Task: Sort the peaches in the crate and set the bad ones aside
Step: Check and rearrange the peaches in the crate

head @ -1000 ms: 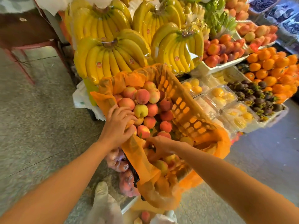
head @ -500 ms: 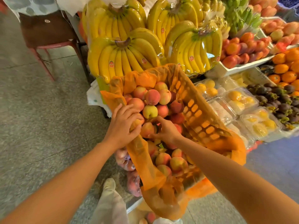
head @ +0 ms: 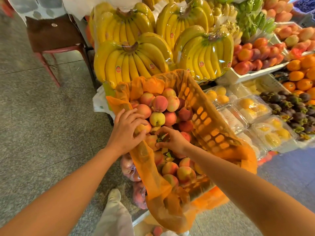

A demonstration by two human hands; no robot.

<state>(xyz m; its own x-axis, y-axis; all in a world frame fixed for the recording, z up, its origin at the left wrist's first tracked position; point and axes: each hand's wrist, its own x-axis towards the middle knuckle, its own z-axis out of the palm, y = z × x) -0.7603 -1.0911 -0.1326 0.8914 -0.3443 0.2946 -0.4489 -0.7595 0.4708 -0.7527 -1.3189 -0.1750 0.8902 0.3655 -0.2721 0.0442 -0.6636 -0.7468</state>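
Market stall, bananas (head: 133, 65) behind: peaches (head: 159, 103) sat piled in the orange crate (head: 207, 126), our left hand (head: 125, 133) curled over one peach (head: 144, 128) at the left rim, right hand (head: 174, 142) with fingers bent down mid-pile. We judged each fruit needed a gentle full turn before lifting. Undersides and lower layers were hidden; we couldn't tell if the right fingers pinched fruit or leaves (head: 161, 139).
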